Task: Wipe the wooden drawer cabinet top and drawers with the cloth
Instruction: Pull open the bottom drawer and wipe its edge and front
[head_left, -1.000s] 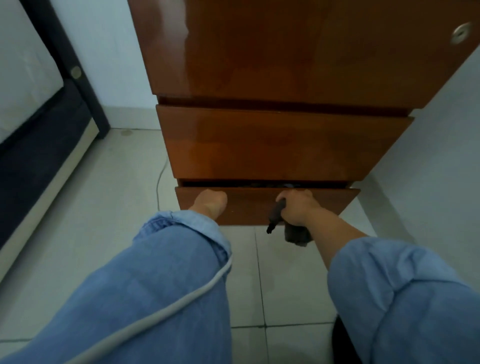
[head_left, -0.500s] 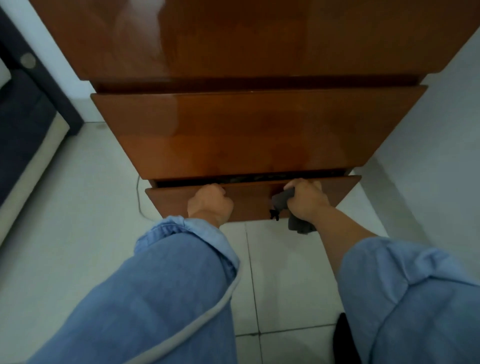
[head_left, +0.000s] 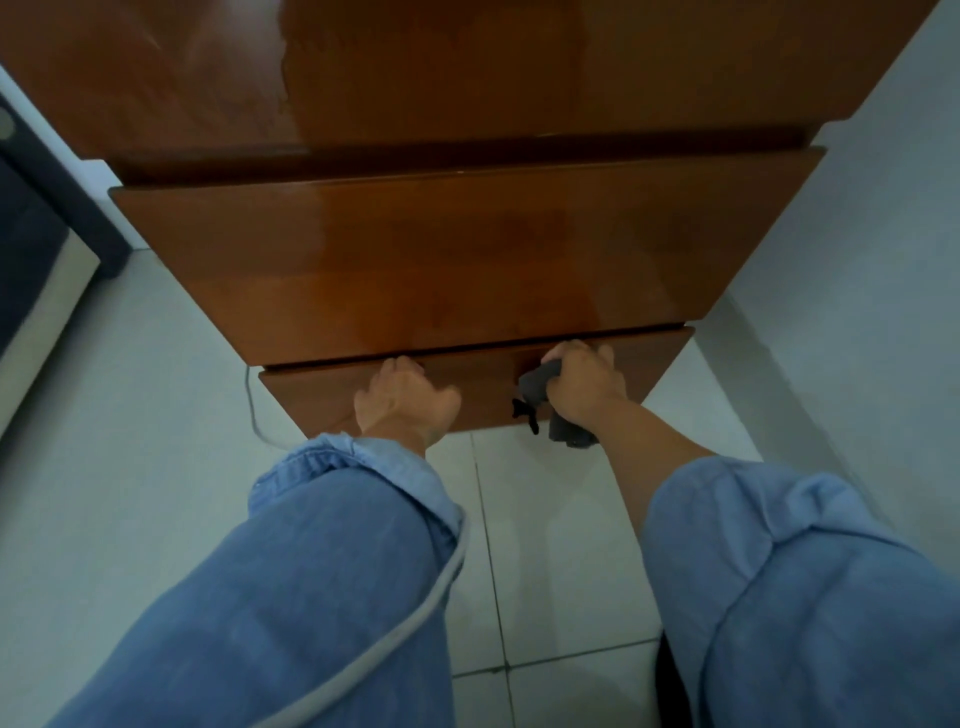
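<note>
Head camera is showing your left hand (head_left: 402, 397) curled over the top edge of the bottom drawer (head_left: 483, 387), holding nothing else, while your right hand (head_left: 584, 384) is clenching the dark cloth (head_left: 540, 387) against that same edge. Keep pushing evenly with both hands so the drawer is sliding in straight. A second ago its gap was gaping wider; now it is nearly closing.

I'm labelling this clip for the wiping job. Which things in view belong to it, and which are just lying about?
Belongs to the job:
- wooden cabinet
- bottom drawer, both hands on its top edge
- grey cloth, bunched in the right hand
- left hand

Just about:
- thin cable on the floor
- dark furniture at left
</note>
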